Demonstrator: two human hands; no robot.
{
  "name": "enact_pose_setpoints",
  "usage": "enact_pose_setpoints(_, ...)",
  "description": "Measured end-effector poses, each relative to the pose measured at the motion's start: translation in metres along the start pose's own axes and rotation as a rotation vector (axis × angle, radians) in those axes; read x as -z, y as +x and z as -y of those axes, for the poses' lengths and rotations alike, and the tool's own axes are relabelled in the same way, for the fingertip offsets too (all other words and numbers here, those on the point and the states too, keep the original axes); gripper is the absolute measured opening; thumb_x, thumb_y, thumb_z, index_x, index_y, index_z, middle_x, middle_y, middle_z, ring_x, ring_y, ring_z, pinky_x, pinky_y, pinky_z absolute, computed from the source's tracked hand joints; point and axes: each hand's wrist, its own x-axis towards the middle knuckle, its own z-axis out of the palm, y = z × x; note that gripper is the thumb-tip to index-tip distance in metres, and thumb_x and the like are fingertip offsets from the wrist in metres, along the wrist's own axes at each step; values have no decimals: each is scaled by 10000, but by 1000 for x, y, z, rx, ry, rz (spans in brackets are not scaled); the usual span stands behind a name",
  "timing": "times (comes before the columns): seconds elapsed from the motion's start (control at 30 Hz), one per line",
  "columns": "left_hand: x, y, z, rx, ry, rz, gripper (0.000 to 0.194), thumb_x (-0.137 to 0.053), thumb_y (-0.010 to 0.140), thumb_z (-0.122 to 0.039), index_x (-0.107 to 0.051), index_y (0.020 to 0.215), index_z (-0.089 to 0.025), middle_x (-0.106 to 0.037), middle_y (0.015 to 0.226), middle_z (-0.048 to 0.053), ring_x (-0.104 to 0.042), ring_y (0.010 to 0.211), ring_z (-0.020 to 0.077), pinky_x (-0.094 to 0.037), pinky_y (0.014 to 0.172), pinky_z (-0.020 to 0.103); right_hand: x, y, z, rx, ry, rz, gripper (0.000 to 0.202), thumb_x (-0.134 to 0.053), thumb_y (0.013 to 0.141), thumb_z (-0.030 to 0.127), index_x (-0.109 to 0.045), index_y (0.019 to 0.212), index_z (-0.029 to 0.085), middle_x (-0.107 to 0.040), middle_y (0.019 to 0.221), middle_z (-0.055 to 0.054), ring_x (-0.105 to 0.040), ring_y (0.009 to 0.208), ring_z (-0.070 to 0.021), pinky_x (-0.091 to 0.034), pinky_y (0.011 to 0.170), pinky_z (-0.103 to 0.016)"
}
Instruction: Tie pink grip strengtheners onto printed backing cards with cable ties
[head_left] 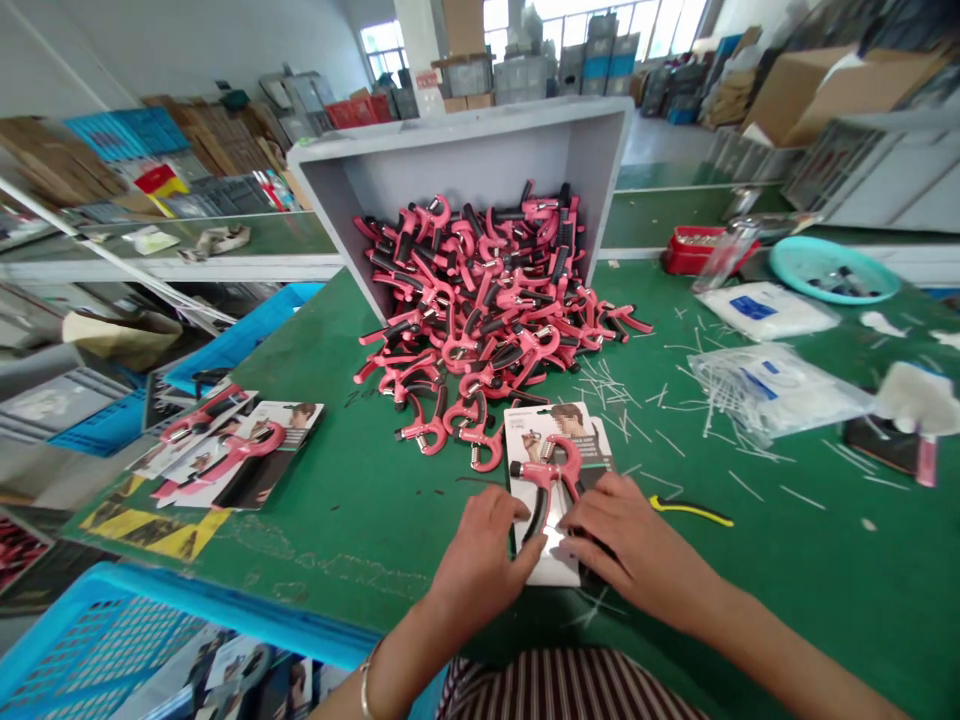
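Near the front edge of the green surface (360,530), a pink hand grip (541,472) lies on a printed card (551,568). Left hand (484,545) and right hand (634,545), half-curled, flank its handles; firmness of hold unclear. Positioning seems underway; next calls for steady alignment.

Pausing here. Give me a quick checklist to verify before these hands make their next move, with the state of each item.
1. Pink-and-black hand grip lying on the printed card: ok.
2. Left hand at the grip's left handle: ok.
3. Right hand by the grip's right handle: ok.
4. Grip fastened to the card: cannot tell; the hands cover part of both.
5. Yellow-handled tool out of the hands: ok, it lies on the table beyond the right hand.
6. Table free of loose white strips: not ok, many are scattered there.
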Motion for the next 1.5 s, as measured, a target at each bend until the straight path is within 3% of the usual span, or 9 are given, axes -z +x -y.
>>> enact_pose_setpoints(0.1,3,3,1,59,-87,54,107,-581,900,-295,-593,881,-191,-576,873,48,-558,844,215,-457,793,356,-4,0,10,-5,-104,37,188,-578,938,392,-636,984,219,-657,974,-63,-494,970,-269,-364,884,-445)
enact_pose_setpoints(0.23,12,3,12,45,-281,129,134,-508,951,-239,-638,959,-204,-609,933,38,-582,896,181,-453,844,319,-7,1,13,-22,-94,79,152,-623,909,277,-618,1052,228,-647,1002,-61,-490,978,-268,-376,880,-435)
enact_pose_setpoints(0.43,9,1,17,1,-358,22,110,-567,917,-163,-670,921,-202,-647,910,28,-596,899,166,-452,834,282,4,2,12,-69,176,97,155,-621,908,196,-621,1055,247,-626,1044,-32,-504,1025,-223,-415,899,-361)
enact_pose_setpoints(0.63,-1,5,8,33,-496,0,76,-628,886,-208,-693,924,-199,-653,874,25,-614,806,151,-476,767,262,-13,11,1,-42,261,-143,106,-584,948,247,-689,931,243,-670,941,-32,-546,978,-219,-420,895,-369)
enact_pose_setpoints(0.77,-9,7,13,44,-634,-55,81,-655,870,-236,-725,868,-195,-669,844,31,-627,828,165,-487,782,268,-20,12,1,-121,305,-266,81,-592,939,236,-671,952,241,-682,935,-31,-581,929,-215,-453,840,-359)
enact_pose_setpoints(0.9,-13,7,13,111,-760,-132,51,-689,843,-232,-718,839,-190,-670,851,30,-627,838,166,-487,769,260,-15,11,-1,-96,161,-238,113,-567,949,248,-655,882,225,-675,876,-39,-571,881,-224,-459,814,-369)
enact_pose_setpoints(1.13,-14,8,4,122,-769,-106,39,-687,836,-204,-720,843,-184,-668,845,28,-625,816,158,-482,751,249,-10,11,2,17,-179,-96,213,-501,974,222,-671,855,176,-647,827,-92,-535,855,-251,-441,792,-404)
enact_pose_setpoints(1.3,-12,12,3,113,-752,-101,47,-684,836,-210,-721,832,-181,-671,836,28,-629,800,158,-488,739,252,-11,15,3,35,-204,-101,215,-500,972,215,-661,836,169,-656,828,-92,-550,827,-251,-459,763,-413)
enact_pose_setpoints(1.5,-17,28,8,122,-765,-93,119,-666,851,-279,-725,868,-178,-691,878,47,-633,819,168,-499,739,263,-9,32,-8,75,-125,-196,171,-511,961,183,-653,867,196,-707,934,-80,-601,942,-257,-480,870,-466)
